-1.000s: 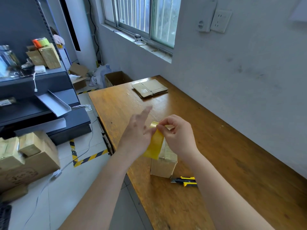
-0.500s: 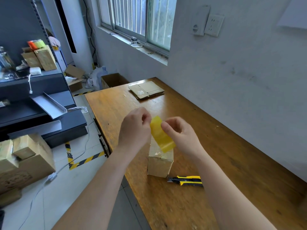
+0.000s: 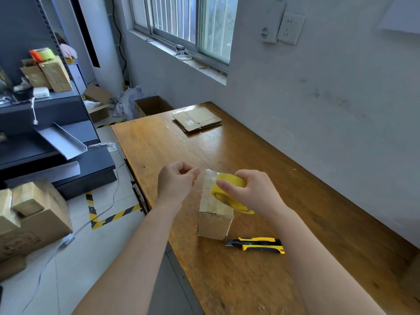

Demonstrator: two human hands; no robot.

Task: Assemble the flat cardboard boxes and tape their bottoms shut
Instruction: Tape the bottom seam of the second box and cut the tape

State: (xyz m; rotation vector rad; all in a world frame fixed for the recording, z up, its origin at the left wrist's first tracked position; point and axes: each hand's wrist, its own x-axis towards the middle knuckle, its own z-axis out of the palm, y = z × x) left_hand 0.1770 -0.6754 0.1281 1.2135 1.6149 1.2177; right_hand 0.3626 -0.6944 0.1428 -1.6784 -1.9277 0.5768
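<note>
A small assembled cardboard box (image 3: 214,218) stands on the wooden table (image 3: 306,201), its upper face covered with shiny tape. My right hand (image 3: 256,192) grips a yellow tape roll (image 3: 229,189) just above the box's right side. My left hand (image 3: 178,180) hovers to the left of the box with its fingers curled and thumb against the index finger; no tape shows in it. A stack of flat cardboard boxes (image 3: 197,119) lies at the far end of the table.
A yellow-and-black utility knife (image 3: 256,245) lies on the table just right of the box's near corner. The wall runs along the table's right side. Off the table's left edge are dark shelves (image 3: 52,142), cartons (image 3: 29,214) on the floor and an open box (image 3: 152,106).
My hands have come apart: the left drew away to the left, and the right lowered the tape roll onto the box's right side.
</note>
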